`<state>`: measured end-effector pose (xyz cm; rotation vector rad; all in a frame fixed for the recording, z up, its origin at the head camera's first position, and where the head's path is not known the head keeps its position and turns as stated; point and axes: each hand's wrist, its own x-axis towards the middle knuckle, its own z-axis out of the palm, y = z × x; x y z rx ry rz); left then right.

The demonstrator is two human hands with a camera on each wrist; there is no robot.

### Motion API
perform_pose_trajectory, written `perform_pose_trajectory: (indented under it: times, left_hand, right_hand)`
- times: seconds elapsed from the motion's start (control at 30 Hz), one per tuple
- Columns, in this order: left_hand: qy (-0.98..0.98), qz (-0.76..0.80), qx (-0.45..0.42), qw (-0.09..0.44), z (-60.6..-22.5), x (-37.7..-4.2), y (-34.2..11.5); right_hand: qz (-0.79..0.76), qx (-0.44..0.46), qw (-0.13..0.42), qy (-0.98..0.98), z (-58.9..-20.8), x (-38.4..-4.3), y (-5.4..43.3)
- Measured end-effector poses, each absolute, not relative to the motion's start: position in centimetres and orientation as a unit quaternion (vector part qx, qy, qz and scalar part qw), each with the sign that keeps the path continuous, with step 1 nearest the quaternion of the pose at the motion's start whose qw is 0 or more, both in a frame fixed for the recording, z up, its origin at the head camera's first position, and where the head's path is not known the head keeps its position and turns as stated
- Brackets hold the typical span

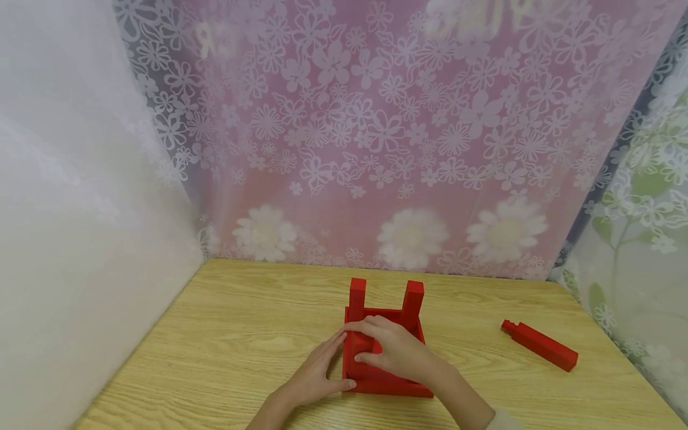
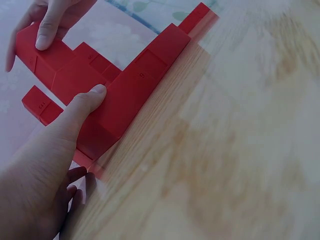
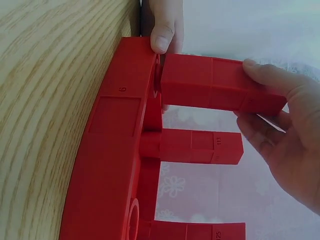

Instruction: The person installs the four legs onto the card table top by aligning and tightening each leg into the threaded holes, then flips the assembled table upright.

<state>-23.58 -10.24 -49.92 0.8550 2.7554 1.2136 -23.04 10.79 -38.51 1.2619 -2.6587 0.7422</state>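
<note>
A square red base [image 1: 392, 389] with a raised rim lies on the table like an upturned small stool. Two red legs, the far left leg [image 1: 357, 301] and far right leg [image 1: 412, 301], stand upright at its far corners. My left hand [image 1: 314, 373] grips the near left corner, thumb on the near side and fingers along the left side. Between thumb and fingers my right hand [image 1: 395, 349] holds another red leg [image 3: 195, 80] upright at that corner, its lower end at a round socket. At the near right corner, a round socket [image 3: 133, 220] has no leg in it.
A loose red leg [image 1: 543, 346] with a notched end lies on the wooden table [image 1: 242, 322] to the right. Behind the table hangs a pink flowered curtain [image 1: 349, 149]; a white sheet [image 1: 80, 197] closes off the left side.
</note>
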Motion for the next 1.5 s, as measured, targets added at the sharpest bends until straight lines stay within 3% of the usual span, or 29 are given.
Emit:
perform_pose_trajectory:
  times: [0.13,0.37,0.5,0.77,1.07,1.23,1.37,1.5]
  left_hand:
    - [0.88,0.388,0.274,0.005,-50.0,-23.7,-10.3]
    - [0.879,0.389,0.277,-0.001,-50.1,-23.8,-10.4]
    - [0.871,0.396,0.291,-0.008,-50.2,-23.7,-10.4]
    - [0.869,0.398,0.293,-0.014,-50.3,-23.9,-10.3]
    - [0.873,0.401,0.278,-0.002,-50.4,-23.9,-10.3]
    - [0.872,0.405,0.275,0.005,-50.3,-23.9,-10.2]
    - [0.872,0.403,0.278,0.005,-50.2,-23.8,-10.3]
    - [0.87,0.398,0.291,-0.006,-50.2,-23.9,-10.4]
  right_hand:
    - [0.278,0.413,0.032,-0.867,-38.7,-23.1,10.7]
    - [0.503,0.418,-0.094,-0.75,-39.8,-23.4,10.8]
    - [0.572,0.395,-0.125,-0.708,-40.5,-23.6,10.8]
    - [0.647,0.345,-0.119,-0.669,-41.3,-23.8,10.7]
    - [0.607,0.261,-0.015,-0.75,-42.0,-23.5,9.6]
    - [0.588,0.255,0.011,-0.768,-41.9,-23.1,9.1]
    - [0.622,0.313,-0.018,-0.717,-42.4,-23.4,9.5]
    - [0.674,0.352,-0.092,-0.643,-42.5,-23.5,10.0]
